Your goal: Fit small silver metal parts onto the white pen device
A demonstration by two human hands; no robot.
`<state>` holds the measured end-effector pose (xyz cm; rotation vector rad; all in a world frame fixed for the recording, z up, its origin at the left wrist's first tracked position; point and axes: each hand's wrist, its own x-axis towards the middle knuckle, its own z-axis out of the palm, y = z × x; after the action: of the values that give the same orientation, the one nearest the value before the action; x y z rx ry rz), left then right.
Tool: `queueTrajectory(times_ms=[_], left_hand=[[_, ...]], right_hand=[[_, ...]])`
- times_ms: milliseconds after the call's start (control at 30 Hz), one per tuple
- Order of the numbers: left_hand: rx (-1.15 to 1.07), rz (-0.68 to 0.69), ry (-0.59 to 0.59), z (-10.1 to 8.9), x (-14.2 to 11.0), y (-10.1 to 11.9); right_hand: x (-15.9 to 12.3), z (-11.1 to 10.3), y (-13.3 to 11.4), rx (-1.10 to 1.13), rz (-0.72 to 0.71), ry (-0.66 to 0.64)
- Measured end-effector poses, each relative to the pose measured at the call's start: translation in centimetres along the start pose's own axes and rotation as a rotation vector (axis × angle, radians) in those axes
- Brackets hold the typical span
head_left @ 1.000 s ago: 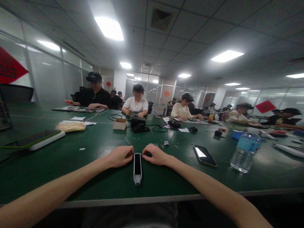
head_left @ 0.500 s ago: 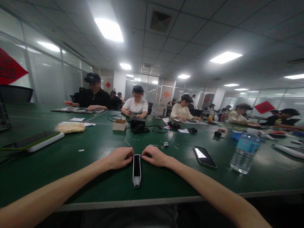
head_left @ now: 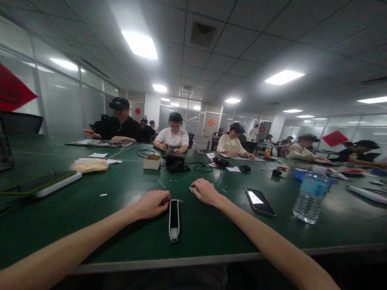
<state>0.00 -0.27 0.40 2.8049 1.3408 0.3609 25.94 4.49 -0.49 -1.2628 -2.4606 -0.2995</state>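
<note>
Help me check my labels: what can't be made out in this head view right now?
Head view: what the pale bit at the right hand is; small, partly covered by fingers.
Head view: what, if anything, the left hand holds beside the white-framed device; its own curled fingers hide this.
Head view: wording on the bottle label; blurred.
Head view: left end of the green-edged slab; cut off by the picture's edge.

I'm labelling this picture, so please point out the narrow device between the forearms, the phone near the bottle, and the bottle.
Device [head_left: 174, 217]: head view, on its dark middle strip.
Phone [head_left: 262, 203]: head view, on the dark part of its screen.
Bottle [head_left: 310, 199]: head view, on its clear body below the label.
</note>
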Motion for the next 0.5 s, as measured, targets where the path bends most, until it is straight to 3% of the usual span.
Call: queueTrajectory(times_ms=[233, 500], left_hand=[[-0.010, -0.005, -0.002, -0.1, -0.2, 0.1], [-0.019, 0.000, -0.003, -0.1, -0.2, 0.0]], right_hand=[[-0.2, 1.0, 3.7, -0.101, 0.059, -0.165], [0.2, 1.1, 4.7, -0.123, 0.028, -0.191]])
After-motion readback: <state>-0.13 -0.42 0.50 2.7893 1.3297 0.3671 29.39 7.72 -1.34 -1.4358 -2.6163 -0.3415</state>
